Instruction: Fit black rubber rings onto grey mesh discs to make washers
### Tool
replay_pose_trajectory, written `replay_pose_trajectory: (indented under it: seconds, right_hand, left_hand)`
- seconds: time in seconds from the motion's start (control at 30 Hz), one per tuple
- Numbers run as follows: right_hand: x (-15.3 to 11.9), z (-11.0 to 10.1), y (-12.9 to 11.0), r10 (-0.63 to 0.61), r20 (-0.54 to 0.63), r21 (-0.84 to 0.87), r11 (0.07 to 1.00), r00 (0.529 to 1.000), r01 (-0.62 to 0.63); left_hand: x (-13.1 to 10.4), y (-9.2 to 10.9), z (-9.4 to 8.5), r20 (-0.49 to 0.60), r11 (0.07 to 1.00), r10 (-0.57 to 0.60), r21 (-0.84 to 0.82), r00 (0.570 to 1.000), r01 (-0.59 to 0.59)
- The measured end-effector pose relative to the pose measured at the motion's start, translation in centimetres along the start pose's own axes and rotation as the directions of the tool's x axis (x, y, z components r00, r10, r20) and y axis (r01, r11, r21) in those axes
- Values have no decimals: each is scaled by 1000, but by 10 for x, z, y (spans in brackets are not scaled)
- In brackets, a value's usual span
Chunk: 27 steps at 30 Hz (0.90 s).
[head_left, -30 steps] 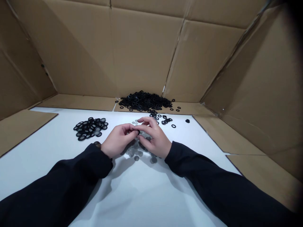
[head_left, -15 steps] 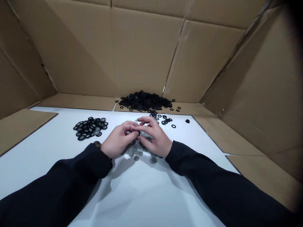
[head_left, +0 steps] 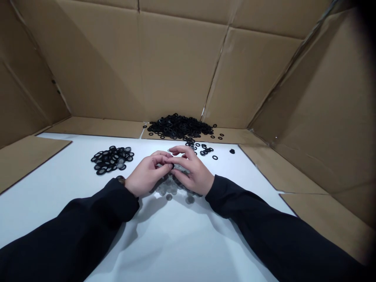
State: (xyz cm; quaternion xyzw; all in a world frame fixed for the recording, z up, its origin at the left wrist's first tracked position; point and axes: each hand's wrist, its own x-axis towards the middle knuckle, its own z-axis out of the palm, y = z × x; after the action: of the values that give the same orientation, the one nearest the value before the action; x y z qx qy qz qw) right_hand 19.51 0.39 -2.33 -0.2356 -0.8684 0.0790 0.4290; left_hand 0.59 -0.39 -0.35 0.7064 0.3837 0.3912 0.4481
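My left hand [head_left: 149,173] pinches a small black rubber ring [head_left: 172,166] between thumb and fingers, at the middle of the white surface. From the other side my right hand [head_left: 191,170] meets it, fingertips at the same ring and fingers curled. Most of the ring is hidden by the fingers. Beneath both hands lies a spread of small grey mesh discs [head_left: 169,197], partly covered by them. Left of my left hand sits a heap of black rings with grey discs set inside [head_left: 113,159].
A large pile of black rings [head_left: 179,126] rests against the back cardboard wall [head_left: 176,66]. Several loose rings [head_left: 215,158] lie right of centre, with a small dark piece [head_left: 232,151] farther right. Cardboard walls enclose the white surface [head_left: 176,243] at the back and sides.
Both hands stay at nearly the same spot, with the fingers shifting only slightly around the ring. The piles look unchanged.
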Motion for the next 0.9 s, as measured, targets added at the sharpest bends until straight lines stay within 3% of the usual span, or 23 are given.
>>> replay_pose_trajectory:
  seconds: [0.17,0.27,0.33,0.4,0.43,0.5,0.53,0.6,0.8,0.9]
  right_hand:
    - [-1,-6,3,-27,52,-3,1000,998,27]
    - [-2,-13,18,67,-33,-110,992,997,-70]
    - [-3,-21,34,209,-86,-266,937,974,-225]
    - [-7,-29,50,407,-110,-463,786,907,-409]
    - [-9,-33,57,519,-125,-554,671,846,-493]
    - [-15,-39,67,672,-147,-663,477,725,-577]
    - [-17,-41,71,702,-155,-677,437,695,-593]
    - [-21,-42,76,723,-147,-676,425,675,-602]
    - [-21,-40,85,705,-103,-628,501,702,-595]
    - [-21,-41,87,688,-103,-604,531,718,-595]
  left_hand:
    - [0,0,2,-2,1000,5,2,1000,-5]
    - [2,-2,-5,-149,994,-58,85,987,71]
    - [4,-3,-14,-265,962,-67,238,962,132]
    - [7,-4,-25,-338,914,31,390,941,110]
    - [8,-5,-31,-361,886,76,452,929,103]
    - [10,-8,-43,-377,819,150,565,914,99]
    - [11,-9,-48,-379,780,180,617,908,103]
    - [13,-14,-58,-361,700,217,705,907,114]
    - [17,-27,-87,-368,429,203,866,907,255]
    - [18,-35,-96,-375,393,154,872,914,291]
